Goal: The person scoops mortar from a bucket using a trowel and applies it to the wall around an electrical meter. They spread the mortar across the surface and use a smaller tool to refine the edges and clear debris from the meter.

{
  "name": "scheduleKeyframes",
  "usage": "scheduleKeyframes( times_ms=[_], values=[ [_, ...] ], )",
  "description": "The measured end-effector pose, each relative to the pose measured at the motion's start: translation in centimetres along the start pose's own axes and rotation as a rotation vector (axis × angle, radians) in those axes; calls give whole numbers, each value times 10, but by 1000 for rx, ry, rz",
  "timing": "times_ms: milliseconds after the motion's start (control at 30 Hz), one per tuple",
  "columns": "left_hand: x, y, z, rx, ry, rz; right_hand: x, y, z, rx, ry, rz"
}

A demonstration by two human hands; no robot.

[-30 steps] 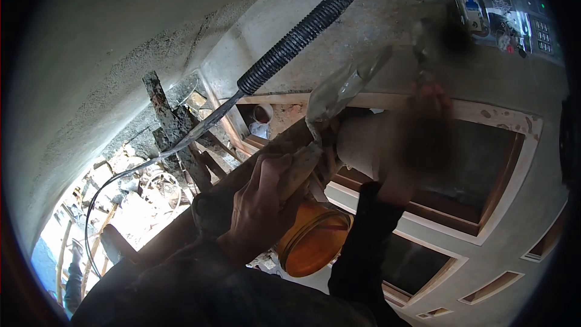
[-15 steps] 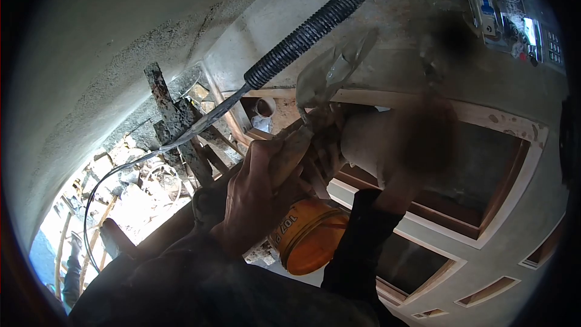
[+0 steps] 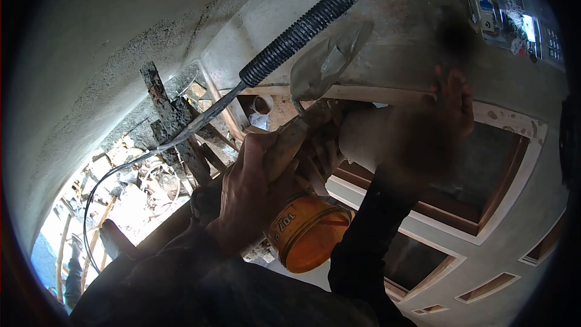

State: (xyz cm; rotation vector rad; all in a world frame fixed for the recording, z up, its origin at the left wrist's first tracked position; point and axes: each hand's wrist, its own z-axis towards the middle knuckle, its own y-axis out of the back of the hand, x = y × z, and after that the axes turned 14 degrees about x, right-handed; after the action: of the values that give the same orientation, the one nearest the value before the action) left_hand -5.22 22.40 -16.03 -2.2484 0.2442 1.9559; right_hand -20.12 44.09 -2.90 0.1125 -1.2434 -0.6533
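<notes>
My left hand [image 3: 245,184] is closed round the thick, worn handle [image 3: 287,148] of a trowel. The trowel's grey metal blade [image 3: 330,63] points up, in front of the wall. My right hand [image 3: 457,100] is raised near the upper corner of a window frame, its fingers curled. A dark blur on the lens covers part of it, so what it holds, if anything, cannot be made out. Below the trowel, an orange bucket [image 3: 308,239] marked 107 hangs or stands tilted, its mouth toward me. A dark sleeve [image 3: 366,236] covers my right forearm.
A black corrugated conduit [image 3: 302,30] with cables crosses overhead. An electrical box [image 3: 511,12] with breakers sits at the upper right. Rough timbers [image 3: 175,121] and bright rubble [image 3: 139,188] lie at left. Window frames [image 3: 508,206] line the right wall. A small white bucket [image 3: 262,106] stands behind.
My right hand has risen toward the wall, and its fingers now show above the lens blur. The trowel blade has shifted slightly left with my left hand.
</notes>
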Motion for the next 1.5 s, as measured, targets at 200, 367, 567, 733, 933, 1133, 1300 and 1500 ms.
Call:
scheduleKeyframes(
  times_ms=[200,367,567,733,933,1133,1300,1500],
  values=[
    [-3,3,4,16,-17,-20,7,28,-41,-63,-116,-91],
    [-4,0,6,6,-38,-10,-7,56,-124,246,27,-545],
    [-5,-8,6,11,-56,-7,-10,13,-161,257,-214,-491],
    [-4,-6,2,-14,-229,166,-35,11,-149,182,-55,-567],
    [-2,-7,-3,7,-322,228,-37,16,-108,-11,145,-351],
    [1,-13,-6,23,-230,136,0,27,-34,25,-4,6],
    [3,-8,-3,28,-190,153,-3,59,-16,-19,-73,37],
    [8,-5,-2,-17,-137,116,19,55,-60,-36,-47,-259]
  ],
)
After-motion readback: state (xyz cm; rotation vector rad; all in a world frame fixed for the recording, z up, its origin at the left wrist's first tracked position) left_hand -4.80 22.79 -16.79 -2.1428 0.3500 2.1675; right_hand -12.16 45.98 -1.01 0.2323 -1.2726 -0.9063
